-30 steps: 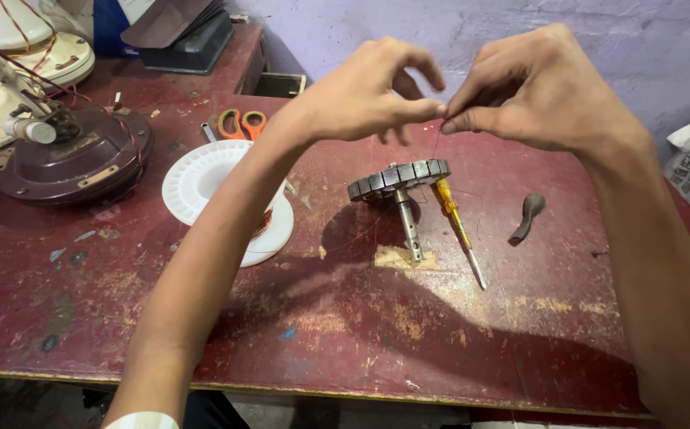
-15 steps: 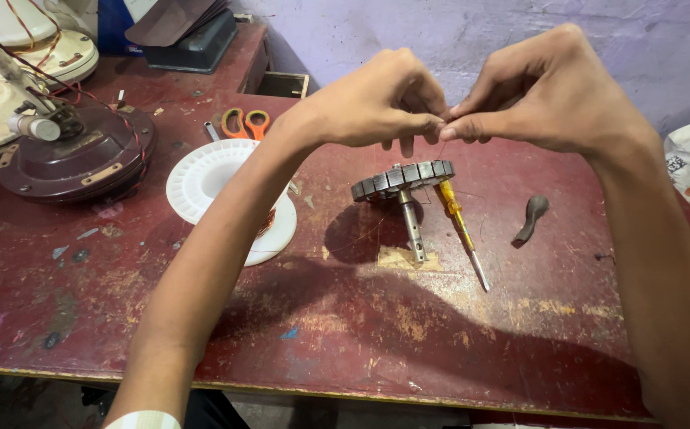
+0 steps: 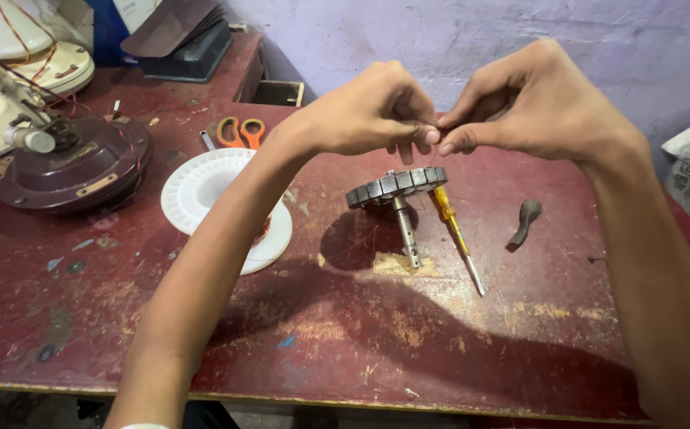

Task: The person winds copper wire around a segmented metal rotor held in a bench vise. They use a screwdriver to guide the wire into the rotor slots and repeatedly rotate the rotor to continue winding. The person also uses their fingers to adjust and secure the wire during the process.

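Both hands are raised above the red worktable (image 3: pixel 345 349). The left hand (image 3: pixel 373 111) and right hand (image 3: pixel 532 103) meet fingertip to fingertip, each pinched closed; what they pinch is too small to make out. Directly below them, the toothed motor core (image 3: pixel 397 187) rests on the table on its shaft, just beside a yellow-handled screwdriver (image 3: pixel 452 230). A white plastic spool (image 3: pixel 210 187) lies to the left.
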